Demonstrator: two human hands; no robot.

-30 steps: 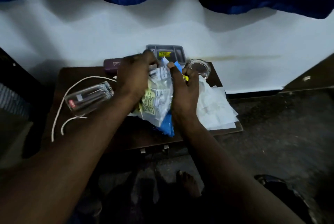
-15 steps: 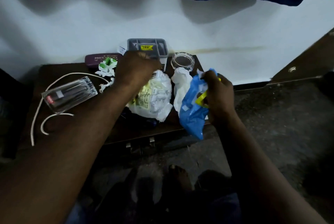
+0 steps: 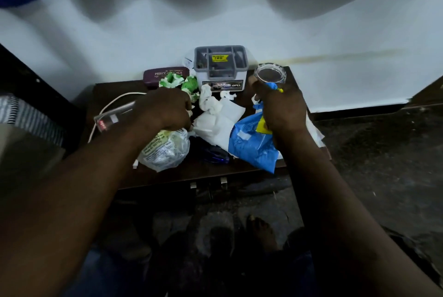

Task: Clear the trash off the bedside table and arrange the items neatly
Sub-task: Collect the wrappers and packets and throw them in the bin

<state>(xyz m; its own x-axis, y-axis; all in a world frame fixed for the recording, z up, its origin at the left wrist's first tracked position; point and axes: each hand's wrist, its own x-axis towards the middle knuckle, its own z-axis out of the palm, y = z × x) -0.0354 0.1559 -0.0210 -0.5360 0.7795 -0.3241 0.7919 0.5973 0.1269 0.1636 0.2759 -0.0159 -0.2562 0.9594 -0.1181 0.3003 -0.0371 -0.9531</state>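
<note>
Two plastic bags lie at the front of the dark bedside table (image 3: 242,172): one clear printed bag (image 3: 165,150) gripped at its top by the left hand (image 3: 165,109), fingers curled shut on it, and one blue bag (image 3: 254,145) clutched in the closed right hand (image 3: 282,107). Between them sits one heap of white tissues (image 3: 218,119). Behind are two green crumpled wrappers (image 3: 179,82), one grey organizer (image 3: 220,64), one maroon case (image 3: 165,75), one glass dish (image 3: 269,73), one clear pen box (image 3: 112,118) and one white cable (image 3: 112,105).

Right hand (image 3: 284,109) grips blue wrapper (image 3: 251,145); left hand (image 3: 165,109) clutches clear bag (image 3: 165,150).
</note>
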